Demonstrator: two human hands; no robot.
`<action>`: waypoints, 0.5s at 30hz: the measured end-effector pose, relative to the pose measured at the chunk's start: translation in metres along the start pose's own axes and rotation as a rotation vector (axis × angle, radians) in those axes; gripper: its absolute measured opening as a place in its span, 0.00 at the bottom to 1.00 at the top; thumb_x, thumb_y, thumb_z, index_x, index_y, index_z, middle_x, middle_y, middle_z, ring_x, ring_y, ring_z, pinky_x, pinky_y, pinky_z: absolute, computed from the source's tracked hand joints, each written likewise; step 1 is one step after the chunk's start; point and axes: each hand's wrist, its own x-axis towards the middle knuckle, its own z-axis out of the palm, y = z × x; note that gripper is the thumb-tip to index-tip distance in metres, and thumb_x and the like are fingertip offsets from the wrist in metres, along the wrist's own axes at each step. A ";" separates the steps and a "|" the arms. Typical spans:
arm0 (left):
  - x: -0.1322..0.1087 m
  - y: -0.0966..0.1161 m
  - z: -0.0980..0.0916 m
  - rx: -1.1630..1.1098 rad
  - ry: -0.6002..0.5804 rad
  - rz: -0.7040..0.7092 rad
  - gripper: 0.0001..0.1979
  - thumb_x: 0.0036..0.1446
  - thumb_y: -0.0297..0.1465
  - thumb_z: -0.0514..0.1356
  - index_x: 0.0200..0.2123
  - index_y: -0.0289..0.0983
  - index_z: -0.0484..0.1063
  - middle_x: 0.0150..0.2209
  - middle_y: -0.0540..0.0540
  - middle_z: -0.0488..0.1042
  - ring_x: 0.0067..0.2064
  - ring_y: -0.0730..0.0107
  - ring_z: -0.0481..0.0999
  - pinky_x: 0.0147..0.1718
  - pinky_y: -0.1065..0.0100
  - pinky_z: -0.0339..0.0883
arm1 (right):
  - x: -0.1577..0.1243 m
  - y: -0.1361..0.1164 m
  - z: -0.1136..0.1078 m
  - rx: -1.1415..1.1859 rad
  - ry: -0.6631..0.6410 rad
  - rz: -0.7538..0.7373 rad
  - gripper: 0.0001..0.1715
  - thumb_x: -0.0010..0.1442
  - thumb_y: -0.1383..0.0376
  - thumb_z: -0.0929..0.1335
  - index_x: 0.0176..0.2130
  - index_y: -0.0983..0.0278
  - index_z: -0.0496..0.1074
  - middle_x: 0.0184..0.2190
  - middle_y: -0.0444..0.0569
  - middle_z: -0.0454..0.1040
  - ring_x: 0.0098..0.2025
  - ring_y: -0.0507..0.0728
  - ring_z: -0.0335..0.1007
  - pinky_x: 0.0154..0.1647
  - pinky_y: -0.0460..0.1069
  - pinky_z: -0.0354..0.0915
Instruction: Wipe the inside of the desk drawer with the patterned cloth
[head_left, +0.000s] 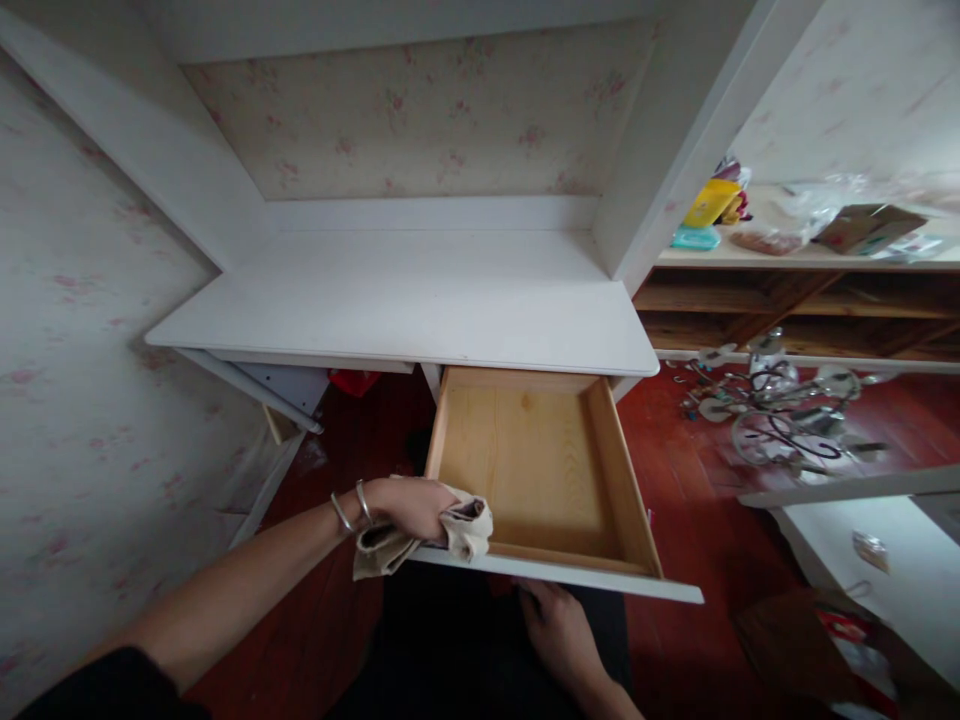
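Observation:
My left hand is closed around a beige cloth at the front left corner of a pulled-out drawer. Folds of the cloth hang on both sides of my fingers, over the white drawer front. The drawer's pale wooden bottom is bare. Just below the drawer front is my right hand, its fingers curled in at the dark area under the edge. What those fingers grip is hidden. The white desk stands above the drawer.
To the left of the drawer is an opening under the desk, with a red object inside. A metal chandelier lies on the red floor at right. Behind it, a low wooden shelf carries bags and a box. A white panel is at lower right.

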 end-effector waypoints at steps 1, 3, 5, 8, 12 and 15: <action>0.013 0.003 0.002 -0.026 -0.029 0.023 0.13 0.50 0.39 0.63 0.38 0.40 0.76 0.36 0.51 0.78 0.34 0.70 0.74 0.34 0.73 0.65 | 0.000 -0.001 0.000 0.010 0.005 0.003 0.23 0.62 0.69 0.59 0.50 0.59 0.76 0.47 0.49 0.78 0.50 0.58 0.73 0.55 0.51 0.63; 0.042 0.015 0.009 -0.090 -0.061 0.090 0.17 0.49 0.40 0.63 0.42 0.40 0.76 0.38 0.51 0.77 0.36 0.69 0.74 0.37 0.71 0.65 | 0.000 -0.002 0.001 0.031 0.012 0.015 0.23 0.62 0.69 0.59 0.50 0.59 0.76 0.47 0.49 0.77 0.50 0.58 0.73 0.55 0.51 0.63; 0.075 0.035 0.016 -0.126 -0.070 0.151 0.18 0.48 0.41 0.65 0.41 0.39 0.76 0.38 0.50 0.77 0.38 0.68 0.74 0.38 0.71 0.64 | 0.000 -0.003 0.001 0.052 0.018 0.017 0.23 0.62 0.70 0.60 0.50 0.58 0.75 0.48 0.48 0.77 0.50 0.58 0.72 0.55 0.50 0.62; 0.125 0.077 0.026 -0.188 -0.088 0.246 0.19 0.46 0.42 0.65 0.40 0.38 0.75 0.37 0.50 0.76 0.38 0.68 0.74 0.37 0.70 0.65 | -0.001 -0.003 0.001 0.067 0.033 0.007 0.23 0.61 0.71 0.60 0.50 0.58 0.75 0.48 0.48 0.77 0.50 0.57 0.72 0.55 0.49 0.62; 0.174 0.122 0.036 -0.203 -0.079 0.315 0.22 0.44 0.44 0.66 0.41 0.40 0.74 0.37 0.49 0.76 0.37 0.66 0.75 0.36 0.68 0.66 | -0.001 -0.003 -0.001 0.056 0.050 -0.010 0.23 0.61 0.72 0.60 0.48 0.58 0.76 0.46 0.48 0.78 0.49 0.57 0.73 0.53 0.49 0.63; 0.182 0.131 0.035 -0.185 -0.057 0.344 0.21 0.45 0.44 0.66 0.41 0.40 0.74 0.37 0.49 0.76 0.37 0.65 0.76 0.35 0.68 0.66 | -0.002 -0.003 -0.002 0.056 0.051 -0.032 0.24 0.60 0.72 0.59 0.49 0.57 0.76 0.47 0.47 0.77 0.49 0.56 0.73 0.53 0.49 0.63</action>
